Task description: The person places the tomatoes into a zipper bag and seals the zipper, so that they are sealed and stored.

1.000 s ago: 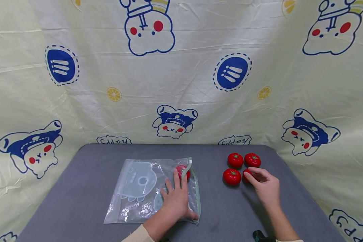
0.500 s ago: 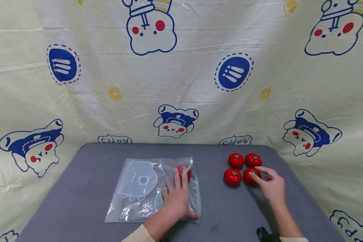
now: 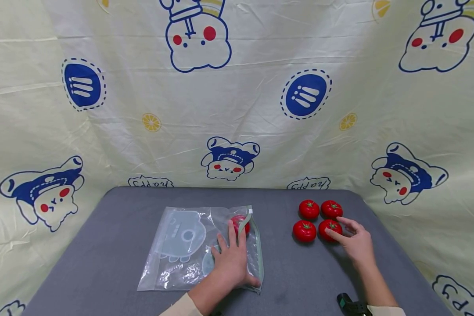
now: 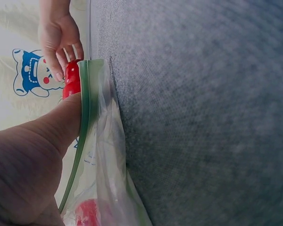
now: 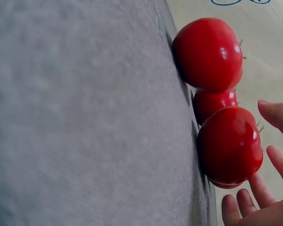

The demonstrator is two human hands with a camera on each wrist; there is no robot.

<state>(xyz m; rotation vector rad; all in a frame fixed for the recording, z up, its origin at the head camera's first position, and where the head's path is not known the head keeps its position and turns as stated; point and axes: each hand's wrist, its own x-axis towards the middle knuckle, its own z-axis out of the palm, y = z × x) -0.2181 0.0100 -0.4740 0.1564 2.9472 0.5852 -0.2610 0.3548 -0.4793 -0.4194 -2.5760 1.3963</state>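
Observation:
My left hand (image 3: 231, 263) lies with spread fingers on a clear zip bag (image 3: 181, 237), its thumb by the green-edged opening. Inside the bag, past the fingertips, is a red tomato (image 3: 237, 220). In the left wrist view the bag's green zip strip (image 4: 85, 108) runs beside the thumb. To the right, several tomatoes stand grouped on the table. My right hand (image 3: 357, 245) is beside the front right tomato (image 3: 329, 229), thumb and fingers apart around its near right side. The right wrist view shows loose, parted fingers close to that tomato (image 5: 228, 146).
Around it stand the front left tomato (image 3: 304, 231), back left tomato (image 3: 309, 210) and back right tomato (image 3: 332, 209). A grey cloth covers the table (image 3: 114, 245). Behind hangs a printed curtain (image 3: 253, 105). A black device (image 3: 351, 305) sits at the right wrist.
My right hand has drawn back to the right and its fingers have parted, uncovering more of the front right tomato. My left hand has kept its place on the bag.

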